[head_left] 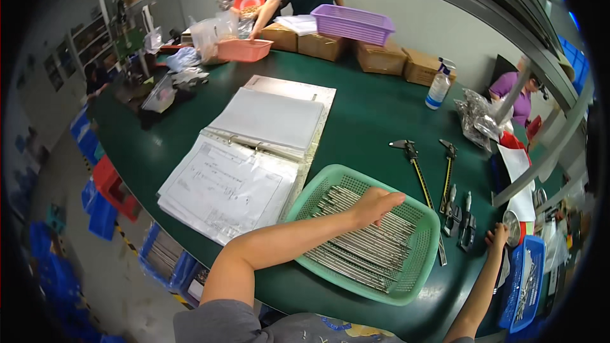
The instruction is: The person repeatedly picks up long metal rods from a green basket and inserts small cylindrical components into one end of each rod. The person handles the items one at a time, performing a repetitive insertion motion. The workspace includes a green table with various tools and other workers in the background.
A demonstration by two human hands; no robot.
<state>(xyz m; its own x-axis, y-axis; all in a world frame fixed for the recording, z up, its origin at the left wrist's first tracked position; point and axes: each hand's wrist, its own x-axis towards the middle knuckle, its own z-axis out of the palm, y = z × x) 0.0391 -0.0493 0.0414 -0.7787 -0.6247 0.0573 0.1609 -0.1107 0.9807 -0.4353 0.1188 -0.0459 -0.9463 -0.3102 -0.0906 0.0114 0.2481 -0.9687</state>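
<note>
A light green plastic basket point(424, 276) stands before me, with many thin metal rods point(362, 251) lying lengthwise in it. My left hand point(375, 206) is over the rods at the basket's far side. Its fingers curl downward and its thumb points right; whatever they hold is hidden beneath the hand. Off to the right, my right hand point(497, 236) reaches beside a small round metal dish point(511, 221), its fingers somewhat apart and nothing visible in them. Two calipers point(416, 168) point(448, 168) and two micrometers point(452, 213) point(468, 225) lie between the basket and that hand.
An open ring binder point(235, 171) with a drawing lies left of the basket. At right are a blue basket point(530, 286) and a metal frame post point(534, 171). Farther back stand a spray bottle point(438, 86), cardboard boxes point(381, 58), a purple basket point(352, 22) and co-workers.
</note>
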